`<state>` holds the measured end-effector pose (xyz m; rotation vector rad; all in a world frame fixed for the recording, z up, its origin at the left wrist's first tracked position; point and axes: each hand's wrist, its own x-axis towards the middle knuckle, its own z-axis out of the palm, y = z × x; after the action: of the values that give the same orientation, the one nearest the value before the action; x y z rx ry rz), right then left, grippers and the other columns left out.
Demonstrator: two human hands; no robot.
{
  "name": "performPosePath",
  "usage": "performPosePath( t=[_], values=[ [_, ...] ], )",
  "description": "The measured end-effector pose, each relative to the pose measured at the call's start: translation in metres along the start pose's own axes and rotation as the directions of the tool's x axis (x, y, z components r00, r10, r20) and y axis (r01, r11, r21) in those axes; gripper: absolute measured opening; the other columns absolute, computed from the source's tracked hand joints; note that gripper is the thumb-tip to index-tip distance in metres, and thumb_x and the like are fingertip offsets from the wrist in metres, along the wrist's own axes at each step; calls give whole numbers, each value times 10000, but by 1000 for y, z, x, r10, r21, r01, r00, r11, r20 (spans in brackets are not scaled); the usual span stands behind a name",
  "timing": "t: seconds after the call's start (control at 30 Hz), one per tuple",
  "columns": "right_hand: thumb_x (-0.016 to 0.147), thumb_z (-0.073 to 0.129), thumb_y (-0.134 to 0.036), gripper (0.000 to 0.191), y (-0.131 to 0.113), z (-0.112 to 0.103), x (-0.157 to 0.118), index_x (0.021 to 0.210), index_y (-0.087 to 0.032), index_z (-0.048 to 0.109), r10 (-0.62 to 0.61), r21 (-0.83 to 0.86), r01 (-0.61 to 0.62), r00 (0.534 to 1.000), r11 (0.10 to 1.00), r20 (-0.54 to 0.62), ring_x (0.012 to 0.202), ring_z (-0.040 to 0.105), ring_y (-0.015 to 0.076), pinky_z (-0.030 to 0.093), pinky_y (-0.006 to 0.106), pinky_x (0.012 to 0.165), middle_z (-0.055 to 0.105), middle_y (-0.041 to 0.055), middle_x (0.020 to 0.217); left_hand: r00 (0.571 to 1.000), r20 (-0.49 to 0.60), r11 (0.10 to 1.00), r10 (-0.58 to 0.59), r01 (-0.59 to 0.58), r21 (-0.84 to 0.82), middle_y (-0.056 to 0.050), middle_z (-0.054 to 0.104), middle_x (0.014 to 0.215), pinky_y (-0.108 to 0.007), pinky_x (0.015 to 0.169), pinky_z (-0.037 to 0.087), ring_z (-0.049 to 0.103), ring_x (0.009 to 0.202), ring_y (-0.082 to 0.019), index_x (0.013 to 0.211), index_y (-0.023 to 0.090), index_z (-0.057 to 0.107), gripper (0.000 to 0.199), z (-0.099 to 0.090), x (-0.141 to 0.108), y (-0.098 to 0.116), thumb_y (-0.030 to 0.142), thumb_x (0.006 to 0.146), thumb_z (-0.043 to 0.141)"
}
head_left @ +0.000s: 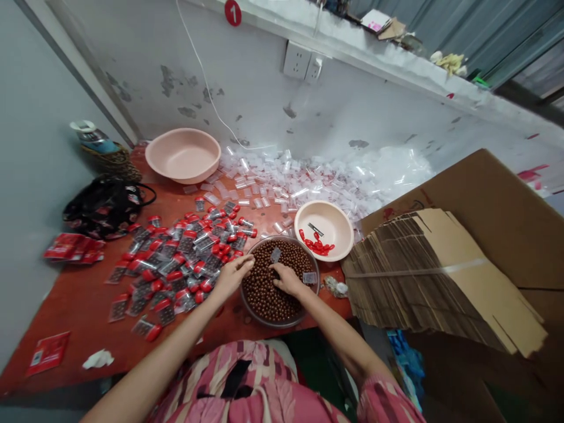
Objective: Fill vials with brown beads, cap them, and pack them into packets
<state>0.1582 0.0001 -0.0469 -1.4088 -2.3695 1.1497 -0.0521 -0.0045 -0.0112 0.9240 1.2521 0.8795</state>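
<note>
In the head view, your left hand (pixel 235 273) and right hand (pixel 286 279) are apart over the brown beads (pixel 264 294) that largely fill the round bowl (pixel 277 324), any grip hidden, while many red-capped clear tubes (pixel 176 264) lie heaped to its left and loose clear sachets (pixel 282 188) remain along the wall.

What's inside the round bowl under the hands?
Brown beads fill the bowl, with a small packet on top and the left hand and right hand on them. The beads cover the bowl's floor, so it can't be seen.
</note>
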Motion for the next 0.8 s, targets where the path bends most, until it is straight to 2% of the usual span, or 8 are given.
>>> performPosePath(
  t=[0.1, 0.27, 0.33, 0.43, 0.47, 0.57, 0.63, 0.8],
  values=[
    [714, 521, -153, 425, 2, -3, -10, 1127, -195, 433, 25, 206, -9, 997, 978, -72, 988, 516, 181, 385, 336, 862, 547, 43, 1094, 996, 33, 988, 82, -85, 130, -111, 600, 1118, -390, 879, 423, 560, 1006, -230, 1085, 141, 570, 439, -1, -5, -11, 377, 716, 545],
    [728, 536, -181, 439, -10, -3, -19, 1144, -221, 402, 26, 472, 28, 994, 881, -107, 897, 577, 154, 450, 297, 770, 600, 19, 1008, 980, 143, 943, 138, -174, 284, -71, 528, 1221, -376, 958, 345, 490, 1104, -225, 1185, 178, 502, 502, 20, -9, -22, 337, 710, 541],
    [726, 552, -201, 418, -17, -3, -21, 1126, -223, 430, 35, 604, 36, 994, 796, -105, 897, 581, 159, 462, 299, 758, 609, 19, 994, 968, 190, 941, 166, -213, 265, -56, 547, 1202, -366, 960, 342, 489, 1105, -218, 1168, 183, 521, 455, 30, -11, -19, 329, 738, 508],
    [684, 617, -239, 367, -23, -9, -25, 1036, -218, 517, 108, 774, 18, 988, 633, -112, 888, 581, 169, 463, 313, 770, 617, 15, 968, 947, 238, 949, 216, -261, 177, -46, 615, 1105, -365, 928, 376, 539, 1033, -212, 1096, 186, 582, 367, 40, -11, -14, 307, 764, 480],
    [666, 639, -243, 355, -23, -12, -27, 1006, -217, 539, 141, 793, 11, 983, 610, -121, 876, 582, 167, 458, 315, 779, 621, 10, 946, 950, 233, 958, 209, -246, 144, -48, 630, 1076, -369, 902, 401, 558, 1000, -214, 1074, 184, 596, 354, 43, -9, -14, 307, 761, 485],
    [636, 672, -241, 332, -21, -23, -33, 952, -214, 575, 208, 771, -2, 963, 637, -170, 817, 582, 152, 446, 303, 786, 620, -6, 876, 971, 205, 990, 122, -133, 40, -58, 658, 998, -379, 784, 482, 606, 888, -222, 1007, 158, 627, 343, 49, -4, -16, 343, 749, 498],
    [625, 679, -245, 322, -21, -30, -34, 930, -211, 583, 235, 765, -11, 954, 644, -185, 777, 582, 145, 453, 291, 758, 617, -10, 846, 973, 209, 995, 96, -101, 13, -59, 668, 960, -375, 735, 504, 621, 832, -219, 971, 147, 639, 339, 51, 0, -17, 356, 748, 494],
    [623, 674, -281, 297, -26, -34, -31, 877, -201, 542, 275, 788, -10, 940, 616, -203, 668, 591, 132, 480, 267, 652, 609, -21, 771, 961, 177, 953, 211, -243, 180, -51, 662, 1003, -373, 878, 420, 588, 939, -214, 980, 168, 643, 306, 53, 2, -6, 293, 747, 488]
  ],
)
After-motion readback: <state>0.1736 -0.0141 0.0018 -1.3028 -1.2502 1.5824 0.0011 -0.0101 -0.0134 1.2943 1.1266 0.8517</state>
